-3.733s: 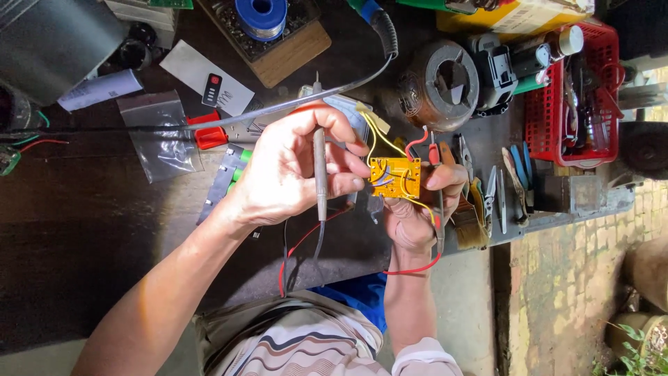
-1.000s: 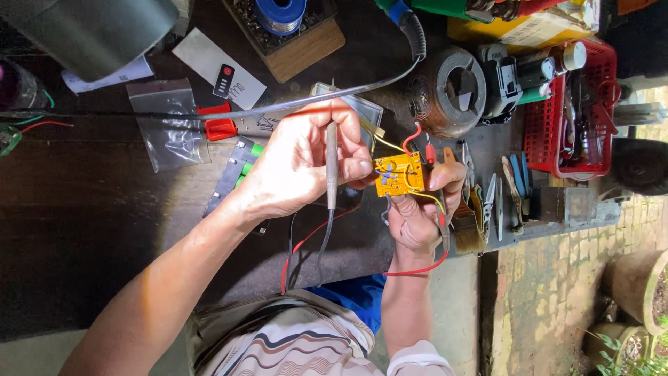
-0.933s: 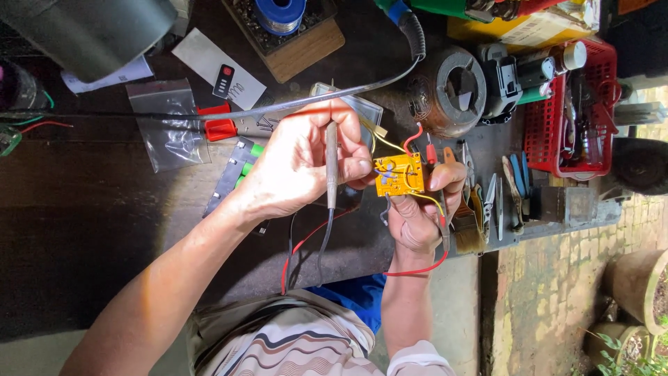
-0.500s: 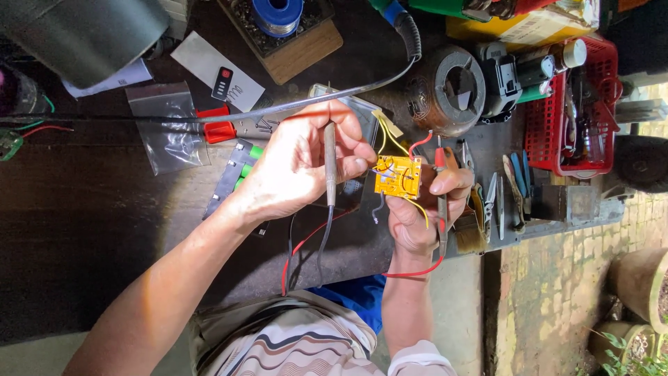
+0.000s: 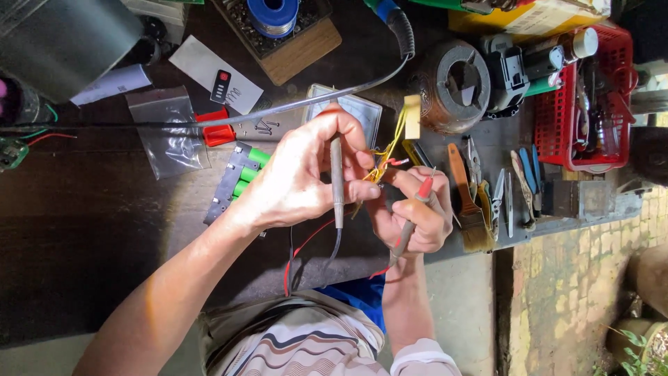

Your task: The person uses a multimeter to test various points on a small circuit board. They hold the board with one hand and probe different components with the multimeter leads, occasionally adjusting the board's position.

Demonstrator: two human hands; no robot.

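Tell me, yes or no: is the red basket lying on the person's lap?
No, the red basket sits on the workbench beside the pliers, far from the lap.

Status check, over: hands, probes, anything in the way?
Left hand gripping grey probe. Right hand holding red probe, fingers at yellow wires. Nothing between hands.

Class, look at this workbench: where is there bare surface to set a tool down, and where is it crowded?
Bare dark bench lies below the clear plastic bag, beside the forearm. A smaller patch sits between the paintbrush and the bench edge. Crowded: around the red basket, the row of hand tools and the solder spool.
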